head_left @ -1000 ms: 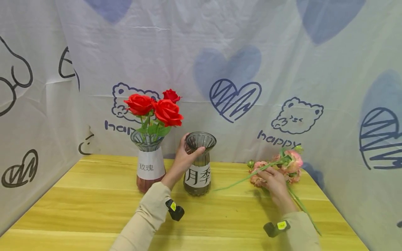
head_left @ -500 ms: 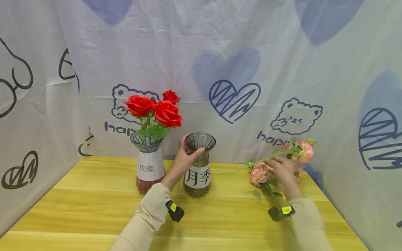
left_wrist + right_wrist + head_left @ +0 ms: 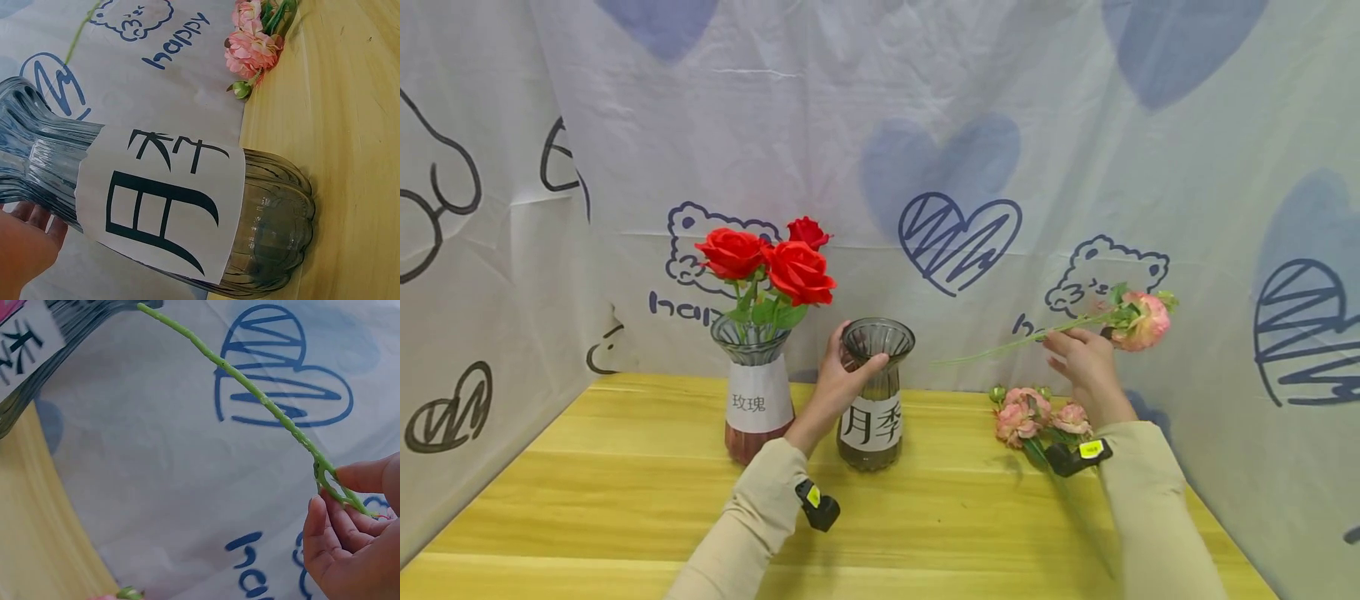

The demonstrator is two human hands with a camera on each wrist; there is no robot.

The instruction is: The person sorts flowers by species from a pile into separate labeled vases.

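Observation:
My left hand [image 3: 844, 375] grips the neck of a grey glass vase [image 3: 871, 454] that stands upright on the table with a white label bearing dark characters. In the left wrist view the vase [image 3: 275, 212] fills the middle, and only part of the hand [image 3: 28, 247] shows. My right hand [image 3: 1086, 367] pinches the green stem [image 3: 269, 403] of a pink flower [image 3: 1141, 321] between thumb and fingers, lifted above the table. The bloom points right and the stem's free end points left, toward the vase's mouth but apart from it.
Left of the grey vase stands another labelled vase [image 3: 760, 417] holding red roses [image 3: 801, 271]. More pink flowers [image 3: 1022, 417] lie on the wooden table [image 3: 925, 533] below my right hand. A printed cloth [image 3: 820, 108] hangs close behind.
My right hand has lifted one pink flower up off the others and carried it slightly right. The other pink flowers stay on the table. My left hand keeps its hold on the vase.

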